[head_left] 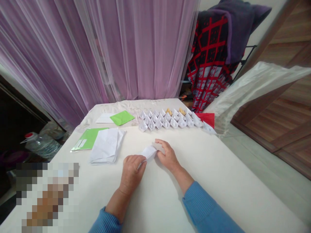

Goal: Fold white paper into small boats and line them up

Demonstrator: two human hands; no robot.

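Left hand [132, 170] and right hand [167, 155], fingers pinching a small folded white paper piece [149, 151] lying on the cream cloth-covered table [218, 181]; crisp white paper boats [167, 121] at 12 o'clock.

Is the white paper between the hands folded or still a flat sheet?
Folded. The white paper is a small, compact piece with a raised creased flap, pinched by the left hand and right hand on the table.

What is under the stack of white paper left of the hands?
The white paper stack overlaps a green sheet and rests on the table. Anything further beneath it is hidden.
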